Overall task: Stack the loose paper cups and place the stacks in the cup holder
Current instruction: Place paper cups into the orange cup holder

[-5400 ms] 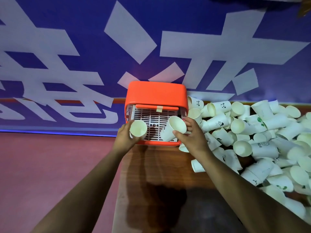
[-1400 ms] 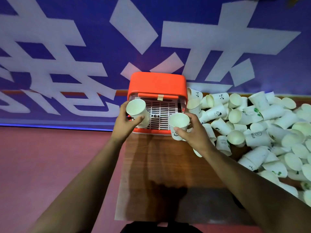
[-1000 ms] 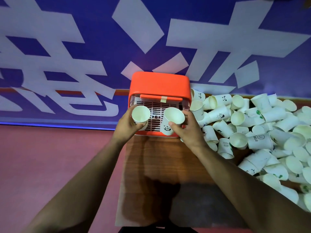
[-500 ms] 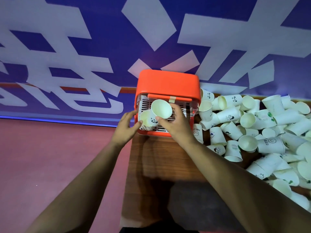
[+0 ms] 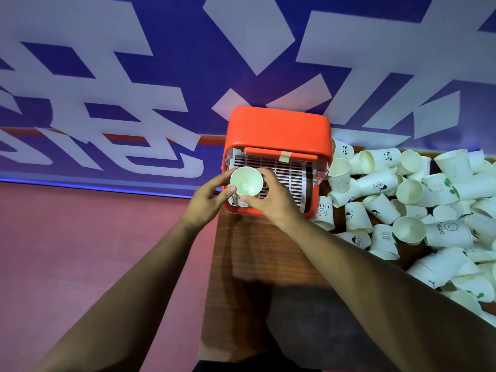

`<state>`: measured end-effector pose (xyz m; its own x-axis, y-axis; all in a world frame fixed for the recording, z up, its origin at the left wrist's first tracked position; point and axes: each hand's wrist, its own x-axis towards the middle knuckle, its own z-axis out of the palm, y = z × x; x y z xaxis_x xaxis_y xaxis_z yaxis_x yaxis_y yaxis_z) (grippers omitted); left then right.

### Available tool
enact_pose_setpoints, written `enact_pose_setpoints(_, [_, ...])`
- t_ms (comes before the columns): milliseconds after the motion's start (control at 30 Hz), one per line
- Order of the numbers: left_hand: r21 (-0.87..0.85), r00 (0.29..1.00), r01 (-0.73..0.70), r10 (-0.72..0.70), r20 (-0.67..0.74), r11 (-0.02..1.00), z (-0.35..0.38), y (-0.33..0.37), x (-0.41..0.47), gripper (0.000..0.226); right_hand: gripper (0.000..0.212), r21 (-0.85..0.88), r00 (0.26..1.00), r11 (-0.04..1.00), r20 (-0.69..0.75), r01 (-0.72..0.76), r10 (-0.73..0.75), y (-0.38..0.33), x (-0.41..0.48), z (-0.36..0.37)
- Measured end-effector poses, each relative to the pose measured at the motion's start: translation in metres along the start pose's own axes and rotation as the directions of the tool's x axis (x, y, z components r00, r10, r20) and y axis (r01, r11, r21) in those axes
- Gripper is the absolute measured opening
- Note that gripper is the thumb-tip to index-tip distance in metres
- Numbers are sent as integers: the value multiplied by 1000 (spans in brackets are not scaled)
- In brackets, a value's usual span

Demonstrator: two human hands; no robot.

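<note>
Nested cups (image 5: pixel 246 181): mouth up at cup holder's (image 5: pixel 279 127) front-left corner, probably being seated.
Left hand (image 5: pixel 205 204): pinches them, steadying.
Right hand (image 5: pixel 271 202): curled round rim, guiding.
Loose cups (image 5: pixel 402 200): heaped on bench's (image 5: pixel 255 253) right side, within reach.

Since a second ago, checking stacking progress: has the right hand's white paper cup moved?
Yes: the white paper cup went left across the orange plastic cup holder, from right half to left end.
</note>
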<state>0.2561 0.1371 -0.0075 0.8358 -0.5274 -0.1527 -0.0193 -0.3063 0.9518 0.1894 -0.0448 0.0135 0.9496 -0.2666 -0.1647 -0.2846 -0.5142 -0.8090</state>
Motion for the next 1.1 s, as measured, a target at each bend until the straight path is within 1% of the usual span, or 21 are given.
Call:
enact_pose_setpoints(67, [53,1000,-6,7,-21,999,3,-4,-1,50,73,-52,999,998,-43,25,-27,6,0,5])
enact_pose_setpoints(133, [139,998,-31,38,-48,990,5,-7,0,52,79,-112,997,994,-70,11,-19,10,2,10])
enact_pose_setpoints(267, [253,992,-75,98,-77,965,12,-9,3,49,82,-136,1000,990,-8,-25,24,14,7,14])
enact_pose_setpoints(400, [289,995,-23,51,-90,957,15,-14,4,48,83,-150,995,986,64,-71,81,19,8,14])
enact_pose_setpoints(500, [317,992,-9,49,-116,948,19,-9,0,50,88,-160,991,983,84,-94,109,17,4,10])
enact_pose_setpoints(567, [276,978,42,17,-208,960,23,-6,-6,47,83,-166,989,979,67,-119,131,17,-4,2])
enact_pose_setpoints(633, [205,946,107,-37,-321,973,27,-6,-14,40,70,-170,991,980,72,-103,116,22,-20,-14])
enact_pose_setpoints(700, [166,929,130,-61,-365,978,39,-8,-26,32,61,-206,993,976,74,-76,93,33,-43,-36])
enact_pose_setpoints(767, [175,946,116,-55,-321,978,57,-9,-40,23,55,-240,993,965,37,-104,116,54,-66,-61])
enact_pose_setpoints(833, [189,976,86,-45,-211,978,81,-9,-52,14,48,-264,983,947,-35,-184,182,80,-87,-89])
enact_pose_setpoints(900, [231,996,40,-20,-89,972,107,-5,-58,13,45,-293,961,915,-113,-276,254,107,-104,-122])
enact_pose_setpoints(967, [271,1000,17,-20,9,963,136,5,-57,15,43,-312,941,889,-161,-335,298,132,-119,-156])
enact_pose_setpoints(1100, [280,990,-12,-27,135,960,199,32,-47,11,49,-345,905,837,-180,-425,385,177,-138,-206])
